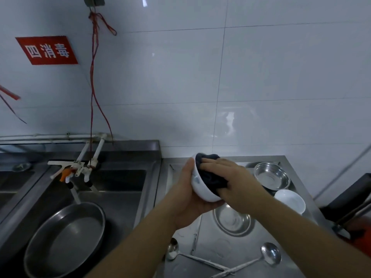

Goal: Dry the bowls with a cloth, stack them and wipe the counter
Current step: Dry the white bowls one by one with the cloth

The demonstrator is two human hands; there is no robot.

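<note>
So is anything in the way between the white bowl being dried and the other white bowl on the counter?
Nothing visible. The held white bowl sits above the counter; only the right hand, pressing the dark cloth, lies toward the second white bowl.

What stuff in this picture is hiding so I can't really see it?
- Inside of the white bowl, head view: the dark cloth and the right hand cover it.
- Steel bowl on the counter: partly behind the right forearm.
- Left hand: its fingers are behind the bowl.
- Red thing at the right: cut off by the edge.
</note>
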